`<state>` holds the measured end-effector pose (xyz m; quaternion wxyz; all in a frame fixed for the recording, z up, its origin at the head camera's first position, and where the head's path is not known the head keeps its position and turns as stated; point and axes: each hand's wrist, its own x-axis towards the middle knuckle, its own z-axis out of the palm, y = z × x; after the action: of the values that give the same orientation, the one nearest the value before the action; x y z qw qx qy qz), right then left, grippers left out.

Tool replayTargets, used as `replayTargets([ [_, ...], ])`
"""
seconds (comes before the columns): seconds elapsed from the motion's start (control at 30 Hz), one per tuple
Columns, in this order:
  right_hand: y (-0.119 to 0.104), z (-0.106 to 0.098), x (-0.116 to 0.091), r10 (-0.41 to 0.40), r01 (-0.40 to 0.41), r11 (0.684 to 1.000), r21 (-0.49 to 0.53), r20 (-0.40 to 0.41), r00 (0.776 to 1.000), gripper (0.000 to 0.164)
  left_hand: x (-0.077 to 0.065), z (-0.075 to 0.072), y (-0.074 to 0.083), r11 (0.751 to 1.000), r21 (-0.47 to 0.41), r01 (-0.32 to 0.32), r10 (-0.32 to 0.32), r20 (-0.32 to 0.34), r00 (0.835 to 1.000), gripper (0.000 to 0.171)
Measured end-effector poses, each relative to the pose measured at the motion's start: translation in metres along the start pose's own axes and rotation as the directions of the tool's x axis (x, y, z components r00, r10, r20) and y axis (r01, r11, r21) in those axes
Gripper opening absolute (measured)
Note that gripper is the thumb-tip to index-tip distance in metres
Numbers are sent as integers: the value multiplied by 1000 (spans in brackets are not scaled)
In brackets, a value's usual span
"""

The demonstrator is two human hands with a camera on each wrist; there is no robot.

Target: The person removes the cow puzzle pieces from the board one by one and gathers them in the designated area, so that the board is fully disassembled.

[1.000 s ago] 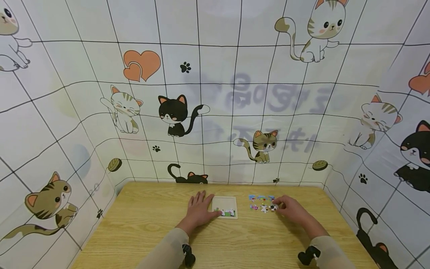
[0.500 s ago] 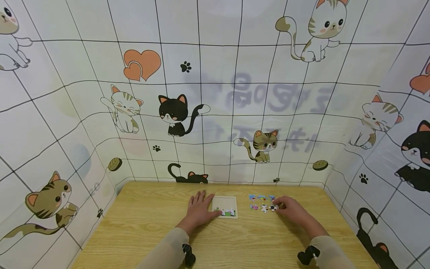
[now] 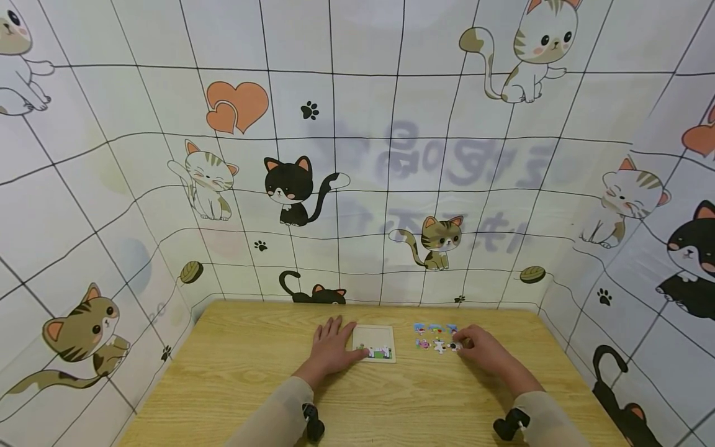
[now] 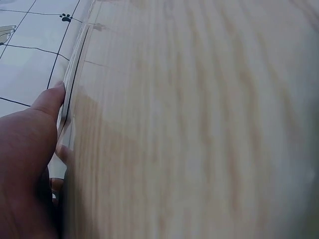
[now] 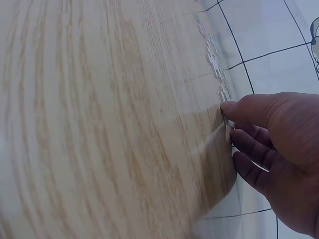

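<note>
A small square puzzle board [image 3: 373, 338] lies on the wooden table [image 3: 240, 372], with a few pieces set along its near edge. My left hand [image 3: 331, 346] rests flat beside it, thumb against the board's left edge [image 4: 75, 74]; the left wrist view shows that hand [image 4: 30, 149] close up. Several loose colourful puzzle pieces [image 3: 432, 335] lie right of the board. My right hand [image 3: 459, 344] pinches the nearest puzzle piece [image 3: 454, 345] on the table. In the right wrist view, thumb and forefinger of the right hand [image 5: 234, 130] hold that piece [image 5: 229, 122], with the other pieces [image 5: 212, 55] beyond.
Cloth walls [image 3: 391, 155] printed with cartoon cats close in the table at the back and both sides. Bare wood stretches left of the board and along the near edge [image 3: 391, 422]. Black wrist mounts [image 3: 313, 428] sit on both sleeves.
Almost nothing differs: my right hand has crept slightly toward the loose pieces while pinching one. The left hand and the board stay put.
</note>
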<state>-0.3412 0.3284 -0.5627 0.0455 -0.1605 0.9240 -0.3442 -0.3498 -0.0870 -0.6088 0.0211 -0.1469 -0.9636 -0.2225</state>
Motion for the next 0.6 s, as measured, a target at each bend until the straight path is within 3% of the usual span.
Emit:
replayTargets([
  [0.23, 3, 2, 1, 8, -9, 1000, -17, -13, 1000, 27, 2, -2, -3, 1000, -12, -1, 2, 34, 999, 92],
  [0.47, 6, 4, 1, 13, -14, 1000, -21, -19, 1000, 27, 0, -4, -4, 997, -71, -16, 20, 60, 998, 104],
  [0.6, 6, 4, 2, 8, -8, 1000, -8, -22, 1000, 27, -1, -7, -5, 992, -122, -44, 50, 51, 997, 103],
])
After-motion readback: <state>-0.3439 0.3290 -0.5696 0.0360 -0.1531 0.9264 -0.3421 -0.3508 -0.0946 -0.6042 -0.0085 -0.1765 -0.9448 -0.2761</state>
